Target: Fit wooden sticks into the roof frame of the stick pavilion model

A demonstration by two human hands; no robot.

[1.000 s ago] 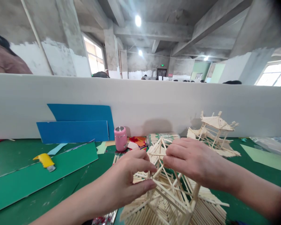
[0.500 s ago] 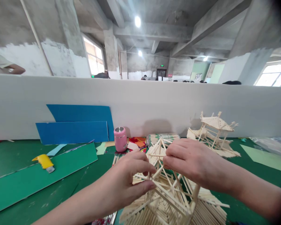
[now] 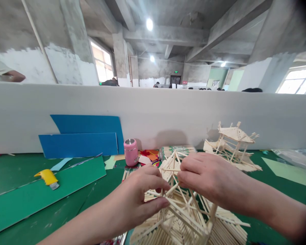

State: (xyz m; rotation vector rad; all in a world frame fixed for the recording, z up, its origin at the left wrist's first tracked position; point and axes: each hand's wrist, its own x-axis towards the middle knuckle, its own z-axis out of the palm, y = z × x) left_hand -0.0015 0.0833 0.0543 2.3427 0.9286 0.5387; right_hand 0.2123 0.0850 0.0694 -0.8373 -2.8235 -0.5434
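Head view: the left hand (image 3: 135,200) pinches thin sticks of the pale wooden stick-built tower model (image 3: 183,211) between thumb and fingers (image 3: 155,204). The right hand (image 3: 206,180) closes its fingers on the model's upper frame. The model stands on the green worktop (image 3: 28,177), close before the person, with a pink cylindrical can (image 3: 131,152) behind it and a second stick-built pavilion model (image 3: 232,144) to the right.
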